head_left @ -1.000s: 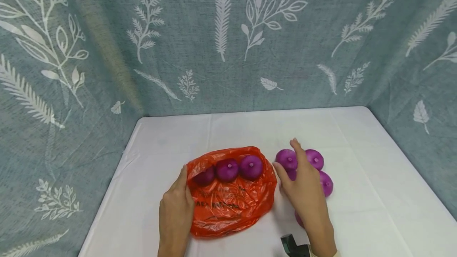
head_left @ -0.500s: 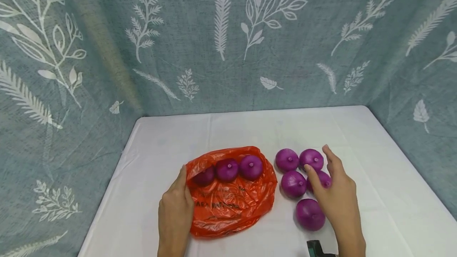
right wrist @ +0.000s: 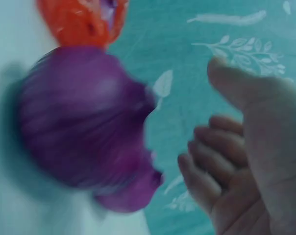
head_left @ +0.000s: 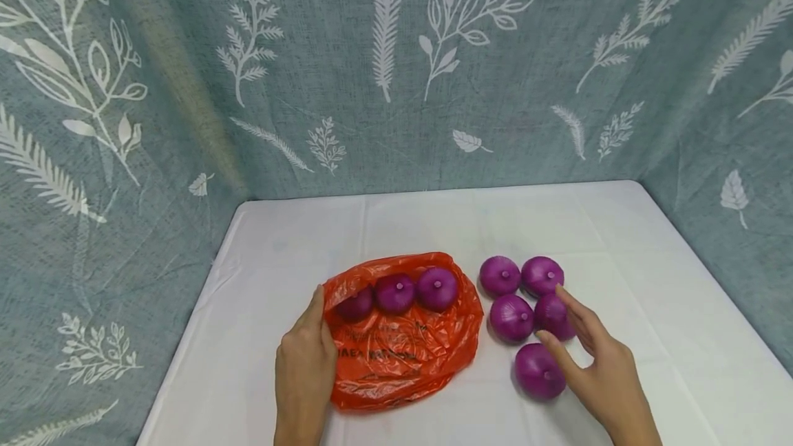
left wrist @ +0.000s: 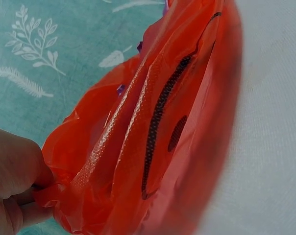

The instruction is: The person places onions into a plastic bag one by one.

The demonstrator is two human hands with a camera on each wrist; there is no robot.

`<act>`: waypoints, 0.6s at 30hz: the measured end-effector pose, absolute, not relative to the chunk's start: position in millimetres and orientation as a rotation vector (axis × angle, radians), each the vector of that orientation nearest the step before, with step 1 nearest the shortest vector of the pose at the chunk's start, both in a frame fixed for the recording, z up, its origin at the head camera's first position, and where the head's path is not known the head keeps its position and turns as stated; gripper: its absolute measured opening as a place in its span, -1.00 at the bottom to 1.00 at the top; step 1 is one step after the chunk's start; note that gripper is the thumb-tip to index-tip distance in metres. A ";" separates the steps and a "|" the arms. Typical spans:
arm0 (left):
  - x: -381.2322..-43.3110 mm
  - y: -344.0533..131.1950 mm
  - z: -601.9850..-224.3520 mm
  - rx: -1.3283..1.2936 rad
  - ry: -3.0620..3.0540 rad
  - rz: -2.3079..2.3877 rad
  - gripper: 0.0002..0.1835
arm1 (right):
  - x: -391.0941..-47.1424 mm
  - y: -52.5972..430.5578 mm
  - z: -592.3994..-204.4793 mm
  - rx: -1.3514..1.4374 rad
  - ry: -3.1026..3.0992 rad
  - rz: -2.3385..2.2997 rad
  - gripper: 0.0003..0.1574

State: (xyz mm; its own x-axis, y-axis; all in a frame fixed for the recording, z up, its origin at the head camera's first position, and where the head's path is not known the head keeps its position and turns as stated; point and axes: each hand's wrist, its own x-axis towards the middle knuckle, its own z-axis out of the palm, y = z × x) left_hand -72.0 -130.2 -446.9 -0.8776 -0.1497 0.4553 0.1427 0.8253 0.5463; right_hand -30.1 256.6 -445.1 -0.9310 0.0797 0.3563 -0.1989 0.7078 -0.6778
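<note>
My left hand (head_left: 305, 367) pinches the left edge of a red plastic bag (head_left: 403, 356), holding its mouth spread; the left wrist view shows the gathered film between thumb and fingers (left wrist: 28, 210). Three purple onions (head_left: 395, 294) show inside the bag's mouth, the leftmost partly covered by film. My right hand (head_left: 604, 370), fingers apart and holding nothing, is over the table beside the loose onions. Nearest to it are a front onion (head_left: 539, 372) and another onion (head_left: 553, 317) behind its fingertips. In the right wrist view a large onion (right wrist: 84, 117) lies beside the spread thumb and fingers.
Three more loose onions, one at the back left (head_left: 499, 275), one at the back right (head_left: 542, 275) and one in the middle (head_left: 511, 319), lie right of the bag. A white cloth covers the table (head_left: 297, 239). A leaf-patterned curtain (head_left: 347, 74) surrounds its back and sides.
My right hand has moved away from the bag's right side, rightward and then nearer the front, uncovering the loose onions. The left hand and the bag stay in place.
</note>
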 end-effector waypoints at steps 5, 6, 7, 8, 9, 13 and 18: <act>-72.3 -129.7 -447.9 0.005 -2.519 -0.813 -0.54 | -16.4 264.2 -460.8 0.186 -2.649 1.135 0.02; -72.4 -129.5 -447.8 0.003 -2.520 -0.812 -0.54 | -14.6 265.3 -463.0 0.184 -2.677 1.134 0.02; -72.6 -129.3 -447.7 0.005 -2.521 -0.812 -0.54 | -13.0 266.2 -464.8 0.177 -2.704 1.129 0.03; -72.6 -129.3 -447.7 0.005 -2.521 -0.812 -0.54 | -11.6 266.9 -466.1 0.163 -2.732 1.123 0.05; -72.5 -129.3 -447.8 0.005 -2.521 -0.809 -0.54 | -10.3 267.3 -467.1 0.152 -2.757 1.120 0.06; -72.1 -130.1 -448.3 0.008 -2.522 -0.805 -0.54 | -4.9 266.4 -468.8 0.115 -2.854 1.107 0.13; -72.1 -130.0 -447.9 0.006 -2.524 -0.807 -0.53 | -0.3 264.6 -469.3 0.085 -2.916 1.174 0.15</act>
State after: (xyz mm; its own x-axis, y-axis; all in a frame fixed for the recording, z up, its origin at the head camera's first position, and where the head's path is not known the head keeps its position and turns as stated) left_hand -72.1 -130.0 -447.9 -0.8816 -0.1480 0.4482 0.1395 0.8255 0.5468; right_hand -0.3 264.6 -469.3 -0.9985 -0.0511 0.0168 -0.0485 0.7197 -0.6926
